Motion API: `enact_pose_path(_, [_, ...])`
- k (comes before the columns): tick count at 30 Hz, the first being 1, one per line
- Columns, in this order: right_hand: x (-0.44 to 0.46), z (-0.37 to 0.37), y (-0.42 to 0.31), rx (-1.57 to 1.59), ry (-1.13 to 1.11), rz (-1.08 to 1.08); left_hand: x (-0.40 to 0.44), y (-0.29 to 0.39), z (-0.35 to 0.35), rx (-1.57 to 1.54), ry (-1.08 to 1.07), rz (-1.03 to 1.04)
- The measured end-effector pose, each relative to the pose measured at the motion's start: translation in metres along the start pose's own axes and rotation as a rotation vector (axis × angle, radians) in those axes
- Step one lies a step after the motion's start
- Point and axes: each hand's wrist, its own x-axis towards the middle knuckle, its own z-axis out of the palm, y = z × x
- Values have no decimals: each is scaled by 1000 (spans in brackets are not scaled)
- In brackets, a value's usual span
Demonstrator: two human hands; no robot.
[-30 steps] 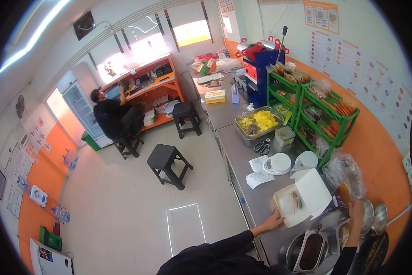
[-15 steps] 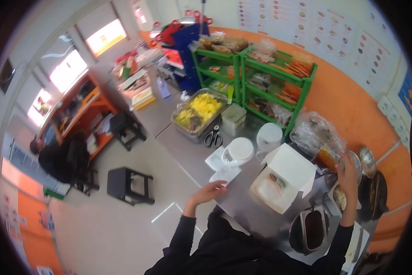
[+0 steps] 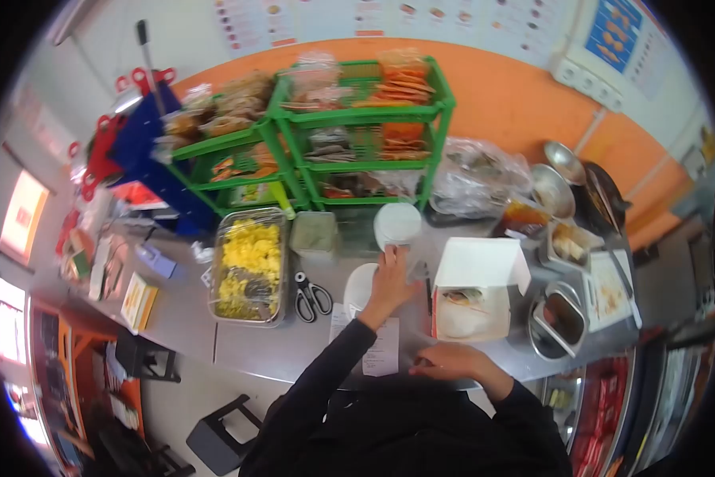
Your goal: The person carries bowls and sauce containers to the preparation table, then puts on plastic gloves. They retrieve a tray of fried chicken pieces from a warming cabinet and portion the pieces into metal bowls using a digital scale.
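Note:
My left hand [image 3: 389, 285] reaches over the counter with its fingers stretched out. Its fingertips are at the near edge of a white-lidded round tub [image 3: 398, 224]; whether they touch it I cannot tell. Partly behind my left wrist is another white round lid [image 3: 361, 286], beside printed paper slips [image 3: 382, 358]. My right hand [image 3: 457, 362] hovers at the counter's front edge, fingers loosely bent, thumb apart, with nothing visible in it. Beyond it stands an open white takeaway box [image 3: 478, 262] with a small wrapped item [image 3: 462, 297] inside.
Black-handled scissors [image 3: 313, 297] lie by a tray of chopped yellow food [image 3: 252, 266]. Green shelves [image 3: 365, 115] with bagged goods stand behind. To the right are a metal container of dark sauce [image 3: 563, 319], a cutting board [image 3: 610, 290] and metal bowls [image 3: 551, 192].
The view has swung right. My left hand has moved from the counter edge to the far tub. My right hand has drawn back from beside the bowls to the front edge.

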Motion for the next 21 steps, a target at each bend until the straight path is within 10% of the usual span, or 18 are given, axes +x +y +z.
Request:
enact_pose_path(5, [-13,18,-14,278,339,-130,20,-24,-9,-292,214,-36])
enact_pose_path(12, [4,13,-66,273,1322,-147,-56,29,-111,-487,-100,13])
enact_pose_path(21, [18,46,-39,498,1253,273,-125,10,-88,-1261,-141,-526])
